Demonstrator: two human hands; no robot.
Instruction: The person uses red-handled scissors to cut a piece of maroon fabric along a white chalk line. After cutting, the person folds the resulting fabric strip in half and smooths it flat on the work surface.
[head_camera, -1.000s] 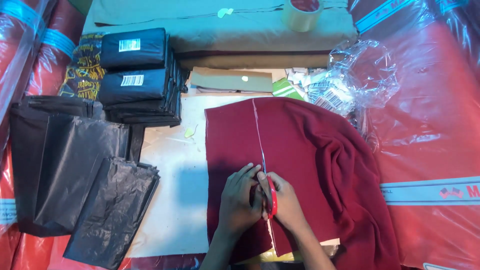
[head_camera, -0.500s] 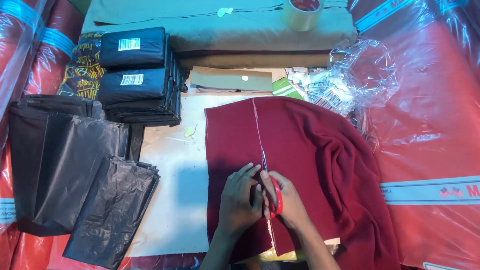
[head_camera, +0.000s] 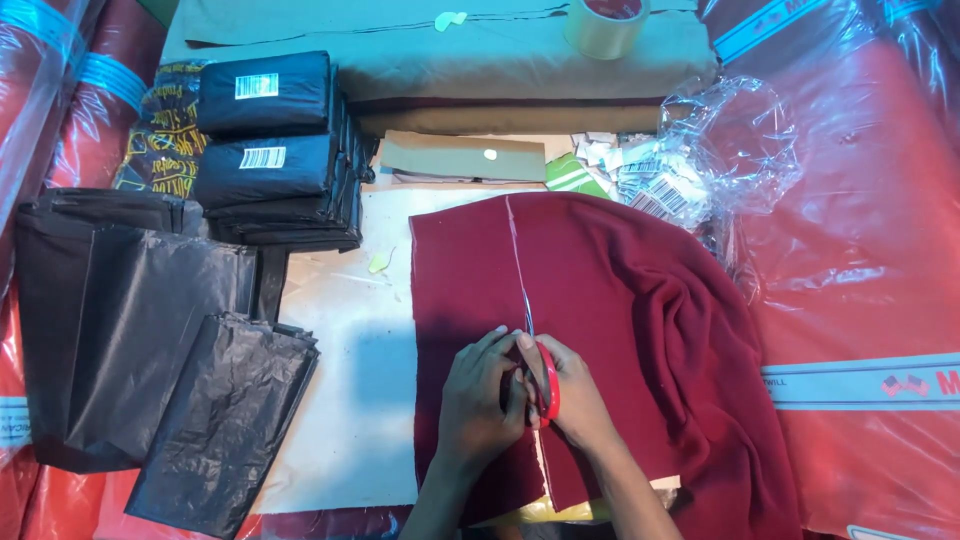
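Maroon fleece cloth (head_camera: 620, 330) lies flat on the pale paper sheet (head_camera: 350, 400); its cut line runs lengthwise straight away from the hands. The right hand (head_camera: 575, 395) grips red-handled scissors (head_camera: 545, 380) on that line; the left hand (head_camera: 480, 400) presses flat just beside. Black wrapped packets with white rectangular labels (head_camera: 265, 140) stack far left; loose white label slips (head_camera: 650, 180) lie beyond the cloth.

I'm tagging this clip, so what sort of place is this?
Probably a small garment or fabric packing workshop: scissors cutting maroon cloth, stacks of black plastic bags, and a roll of tape.
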